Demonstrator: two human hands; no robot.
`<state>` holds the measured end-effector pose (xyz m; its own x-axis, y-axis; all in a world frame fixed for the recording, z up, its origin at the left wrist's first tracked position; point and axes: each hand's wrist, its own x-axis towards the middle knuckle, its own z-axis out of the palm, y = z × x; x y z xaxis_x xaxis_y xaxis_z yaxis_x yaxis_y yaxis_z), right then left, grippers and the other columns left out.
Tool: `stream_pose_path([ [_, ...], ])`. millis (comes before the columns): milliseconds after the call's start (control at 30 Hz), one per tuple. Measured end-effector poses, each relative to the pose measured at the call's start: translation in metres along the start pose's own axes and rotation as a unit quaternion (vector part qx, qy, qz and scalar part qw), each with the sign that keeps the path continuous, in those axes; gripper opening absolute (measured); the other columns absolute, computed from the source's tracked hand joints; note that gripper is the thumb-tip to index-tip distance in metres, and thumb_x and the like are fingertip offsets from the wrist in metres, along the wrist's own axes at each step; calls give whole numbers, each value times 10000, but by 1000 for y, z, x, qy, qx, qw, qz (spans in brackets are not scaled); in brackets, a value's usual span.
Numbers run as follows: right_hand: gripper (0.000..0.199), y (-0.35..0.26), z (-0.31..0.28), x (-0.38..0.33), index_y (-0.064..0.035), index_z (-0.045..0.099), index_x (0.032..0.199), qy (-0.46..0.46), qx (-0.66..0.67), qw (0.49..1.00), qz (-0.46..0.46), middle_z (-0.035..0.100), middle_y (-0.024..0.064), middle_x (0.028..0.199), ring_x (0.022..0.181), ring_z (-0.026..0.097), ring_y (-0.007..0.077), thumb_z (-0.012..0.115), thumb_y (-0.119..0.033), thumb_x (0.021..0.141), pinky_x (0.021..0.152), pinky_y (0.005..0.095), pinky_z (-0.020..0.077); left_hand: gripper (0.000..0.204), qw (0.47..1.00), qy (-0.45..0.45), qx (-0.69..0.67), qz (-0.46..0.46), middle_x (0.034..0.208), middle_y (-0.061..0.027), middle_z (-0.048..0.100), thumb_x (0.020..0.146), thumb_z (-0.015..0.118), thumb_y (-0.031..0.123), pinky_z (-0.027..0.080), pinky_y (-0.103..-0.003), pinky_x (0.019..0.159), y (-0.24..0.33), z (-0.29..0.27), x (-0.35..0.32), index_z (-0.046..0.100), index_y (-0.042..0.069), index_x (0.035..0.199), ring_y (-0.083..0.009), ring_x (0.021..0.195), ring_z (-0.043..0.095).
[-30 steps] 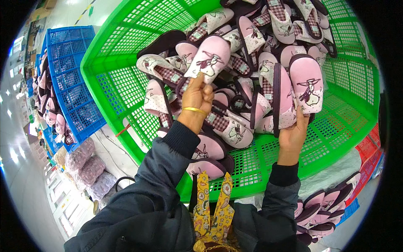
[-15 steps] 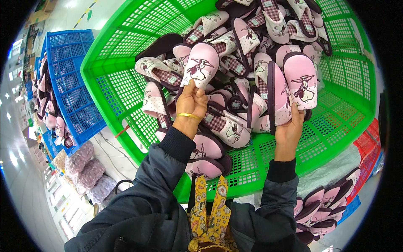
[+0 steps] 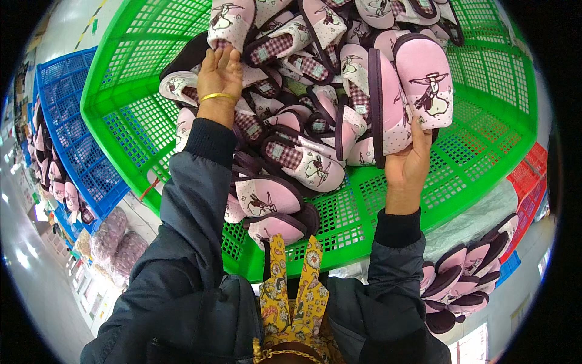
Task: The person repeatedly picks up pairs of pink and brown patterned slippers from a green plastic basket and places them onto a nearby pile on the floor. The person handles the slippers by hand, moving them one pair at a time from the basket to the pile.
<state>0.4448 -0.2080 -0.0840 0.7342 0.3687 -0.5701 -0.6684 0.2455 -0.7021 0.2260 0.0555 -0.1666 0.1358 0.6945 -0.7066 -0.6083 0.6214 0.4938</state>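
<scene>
A large green plastic crate (image 3: 485,139) with a perforated floor fills most of the view, heaped with pink slippers (image 3: 303,109) trimmed in dark purple, some with checked linings. The left hand (image 3: 219,76), a gold bangle (image 3: 217,96) at its wrist, reaches up over the pile and has its grip closed around the heel end of one pink slipper (image 3: 230,21) printed with a small cartoon figure, lifting it above the heap near the crate's far side. The right hand (image 3: 411,164) is raised over the right part of the pile, its fingers wrapped around the lower end of a second pink slipper (image 3: 424,79) with the same figure, held sole-away with the toe pointing up. Both forearms wear dark jacket sleeves (image 3: 200,200). A blue crate (image 3: 66,127) stands to the left holding more slippers, and a stack of slippers (image 3: 467,285) lies at lower right beside a red crate (image 3: 530,176).
</scene>
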Motion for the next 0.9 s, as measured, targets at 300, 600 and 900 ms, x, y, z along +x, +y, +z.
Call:
stream_pose_path([
  [300,327,-5,9,-7,-81,482,1273,14,2,1000,2,534,85,1293,1196,511,222,523,-116,950,1019,429,410,272,731,-130,669,-29,974,-57,662,882,599,201,495,-282,704,-97,-99,24,607,74,1123,-196,844,636],
  [600,380,-6,15,-13,-74,443,1342,37,2,999,23,481,83,1372,1258,464,229,483,-154,972,1067,439,356,474,210,-369,903,58,1305,-91,544,833,546,168,465,-430,927,-143,-156,88,503,174,1306,-314,1122,575],
  [900,379,-5,22,-20,-87,446,1344,60,-11,997,37,502,82,1352,1234,489,229,478,-187,980,1037,443,389,413,204,-383,900,-28,1182,-174,606,802,619,309,460,-455,923,-185,-118,105,604,158,1186,-363,1097,577],
])
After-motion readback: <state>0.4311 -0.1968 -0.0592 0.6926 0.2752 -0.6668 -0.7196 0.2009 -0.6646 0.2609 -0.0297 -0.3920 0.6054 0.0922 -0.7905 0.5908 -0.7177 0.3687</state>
